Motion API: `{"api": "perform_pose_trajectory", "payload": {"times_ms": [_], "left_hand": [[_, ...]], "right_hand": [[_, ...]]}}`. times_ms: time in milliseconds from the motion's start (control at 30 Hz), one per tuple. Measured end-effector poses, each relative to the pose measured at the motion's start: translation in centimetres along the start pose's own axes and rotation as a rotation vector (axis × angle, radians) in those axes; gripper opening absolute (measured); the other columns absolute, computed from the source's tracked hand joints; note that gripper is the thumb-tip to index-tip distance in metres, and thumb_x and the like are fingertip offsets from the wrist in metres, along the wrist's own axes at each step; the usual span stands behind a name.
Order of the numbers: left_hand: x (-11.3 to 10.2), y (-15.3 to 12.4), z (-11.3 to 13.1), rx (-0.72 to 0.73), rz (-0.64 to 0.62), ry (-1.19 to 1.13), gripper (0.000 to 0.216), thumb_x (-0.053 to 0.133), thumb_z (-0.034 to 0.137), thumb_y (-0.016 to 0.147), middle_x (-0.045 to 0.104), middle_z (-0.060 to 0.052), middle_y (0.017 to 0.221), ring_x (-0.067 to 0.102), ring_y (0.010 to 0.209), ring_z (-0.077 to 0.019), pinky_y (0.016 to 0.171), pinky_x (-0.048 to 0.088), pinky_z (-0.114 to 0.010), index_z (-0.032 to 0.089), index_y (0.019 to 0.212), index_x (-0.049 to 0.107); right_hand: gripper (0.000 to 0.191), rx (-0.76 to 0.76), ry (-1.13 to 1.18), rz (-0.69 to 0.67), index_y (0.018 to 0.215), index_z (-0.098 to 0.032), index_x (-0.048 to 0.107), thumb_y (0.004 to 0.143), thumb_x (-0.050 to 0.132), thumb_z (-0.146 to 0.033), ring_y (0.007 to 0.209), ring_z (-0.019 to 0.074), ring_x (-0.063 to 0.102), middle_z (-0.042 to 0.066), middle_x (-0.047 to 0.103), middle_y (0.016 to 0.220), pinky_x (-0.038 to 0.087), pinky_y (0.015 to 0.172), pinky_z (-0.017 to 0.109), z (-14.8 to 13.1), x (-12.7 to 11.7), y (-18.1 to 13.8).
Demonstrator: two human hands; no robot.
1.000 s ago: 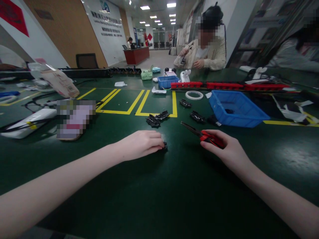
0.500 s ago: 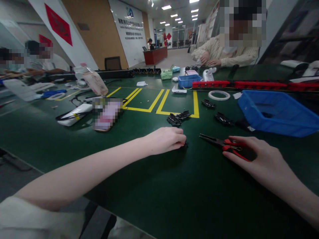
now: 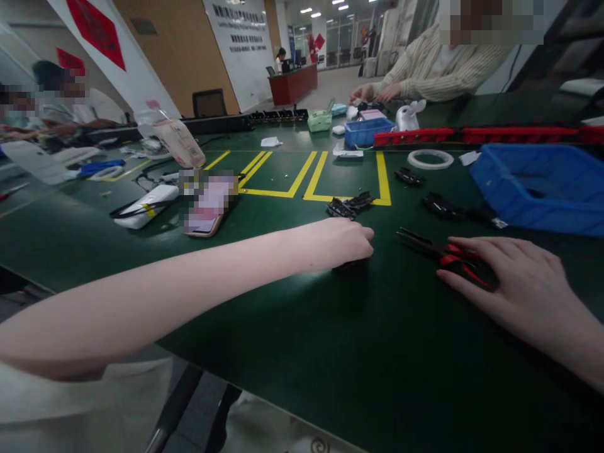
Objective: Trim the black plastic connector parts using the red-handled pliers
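Note:
My left hand [image 3: 337, 242] lies curled on the dark green table [image 3: 377, 352], its fingers closed over a small black part [image 3: 350, 264] that barely shows beneath them. My right hand [image 3: 512, 277] rests on red-handled pliers [image 3: 448, 255] that lie flat on the table, jaws pointing left; the fingers curve over the handles. A few black plastic parts [image 3: 352, 206] lie just beyond my left hand by the yellow floor-tape lines [image 3: 311, 179]. More black parts [image 3: 441, 206] sit beyond the pliers.
A large blue bin [image 3: 542, 189] stands at the right. Beyond are a white tape ring [image 3: 430, 158], a small blue tray [image 3: 367, 133] and a red strip [image 3: 481, 134]. A phone [image 3: 207, 211] and a white device [image 3: 144, 206] lie left. People sit across and at far left.
The view has swung left and lower, so the table edge and my clothing show. Both hands have stayed on the small black part and on the pliers.

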State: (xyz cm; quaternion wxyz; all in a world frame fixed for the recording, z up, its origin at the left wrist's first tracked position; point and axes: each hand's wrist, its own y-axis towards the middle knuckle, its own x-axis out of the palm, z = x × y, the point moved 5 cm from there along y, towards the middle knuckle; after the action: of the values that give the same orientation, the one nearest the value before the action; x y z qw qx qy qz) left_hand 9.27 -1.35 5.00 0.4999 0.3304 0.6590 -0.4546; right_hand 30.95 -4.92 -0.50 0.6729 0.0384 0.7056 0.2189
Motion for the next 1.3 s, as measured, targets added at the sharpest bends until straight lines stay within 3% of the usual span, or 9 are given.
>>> {"api": "perform_pose_trajectory", "payload": {"times_ms": [233,400,533,600,700,867,1033,1167,1300], "left_hand": [[0.0,0.0,-0.1,0.061,0.007,0.107,0.016,0.055,0.007,0.088,0.063,-0.01,0.1,0.061,0.09,-0.0204,0.076,0.048,-0.029,0.012,0.098,0.067],[-0.3,0.4,0.0,0.072,-0.043,0.114,0.022,0.059,0.005,0.084,0.064,-0.011,0.099,0.062,0.089,-0.02,0.073,0.048,-0.028,0.011,0.104,0.066],[-0.5,0.5,0.3,0.038,-0.107,0.144,0.02,0.058,0.004,0.084,0.066,-0.011,0.097,0.064,0.085,-0.0199,0.067,0.048,-0.027,0.011,0.101,0.067],[-0.5,0.6,0.5,0.033,-0.11,0.172,0.019,0.055,0.004,0.086,0.066,-0.012,0.099,0.064,0.087,-0.0205,0.067,0.048,-0.028,0.011,0.099,0.067],[-0.7,0.7,0.7,0.018,-0.066,0.184,0.02,0.052,0.006,0.089,0.067,-0.012,0.102,0.065,0.088,-0.0208,0.065,0.047,-0.028,0.013,0.099,0.068],[-1.3,0.5,0.8,-0.095,-0.127,0.113,0.012,0.06,0.01,0.086,0.07,-0.009,0.1,0.066,0.093,-0.0233,0.072,0.048,-0.028,0.012,0.09,0.07],[-1.7,0.2,0.8,-0.116,-0.152,0.071,0.016,0.061,0.01,0.085,0.07,-0.01,0.107,0.066,0.096,-0.0241,0.074,0.048,-0.029,0.012,0.098,0.069],[-1.3,0.3,0.8,0.005,-0.11,0.067,0.015,0.059,0.01,0.086,0.069,-0.009,0.109,0.063,0.103,-0.0239,0.081,0.046,-0.03,0.013,0.097,0.07],[-1.0,0.5,1.1,0.103,-0.097,0.143,0.016,0.059,0.011,0.087,0.068,-0.01,0.11,0.061,0.105,-0.0246,0.081,0.046,-0.032,0.013,0.098,0.071]], "right_hand": [[0.061,-0.018,0.062,-0.008,0.117,-0.019,0.055,0.085,0.036,-0.067,0.101,0.0316,0.055,0.013,0.062,0.11,0.041,0.084,0.045,-0.1,0.0,-0.1],[0.061,-0.037,0.064,-0.013,0.119,-0.017,0.054,0.086,0.037,-0.065,0.1,0.0312,0.055,0.014,0.061,0.11,0.043,0.081,0.044,0.1,0.0,-0.2],[0.056,-0.153,0.024,0.189,0.12,-0.014,0.053,0.091,0.032,-0.058,0.103,0.033,0.054,0.017,0.059,0.112,0.043,0.085,0.049,-1.8,-2.0,-0.2],[0.046,-0.25,0.094,0.24,0.122,-0.017,0.051,0.091,0.04,-0.049,0.108,0.0323,0.052,0.016,0.057,0.117,0.04,0.092,0.05,-3.9,-2.6,0.0],[0.05,-0.374,0.233,0.093,0.128,-0.021,0.048,0.087,0.049,-0.05,0.111,0.0304,0.052,0.012,0.058,0.12,0.044,0.09,0.047,-7.7,-1.8,1.2],[0.048,-0.342,0.545,-0.167,0.113,-0.019,0.059,0.074,0.068,-0.047,0.113,0.0316,0.051,0.012,0.059,0.119,0.044,0.093,0.05,-11.9,1.0,5.1],[0.048,-0.281,0.748,-0.215,0.11,-0.021,0.063,0.068,0.075,-0.039,0.11,0.0306,0.052,0.01,0.06,0.115,0.044,0.091,0.049,-12.2,2.4,6.9],[0.05,-0.264,0.775,-0.221,0.11,-0.021,0.062,0.067,0.076,-0.042,0.103,0.0295,0.053,0.008,0.062,0.111,0.045,0.085,0.048,-11.6,2.3,6.5],[0.037,-0.282,0.719,-0.247,0.101,-0.021,0.065,0.071,0.073,-0.04,0.096,0.0277,0.053,0.008,0.062,0.102,0.044,0.079,0.045,-11.3,1.8,6.4]]}}
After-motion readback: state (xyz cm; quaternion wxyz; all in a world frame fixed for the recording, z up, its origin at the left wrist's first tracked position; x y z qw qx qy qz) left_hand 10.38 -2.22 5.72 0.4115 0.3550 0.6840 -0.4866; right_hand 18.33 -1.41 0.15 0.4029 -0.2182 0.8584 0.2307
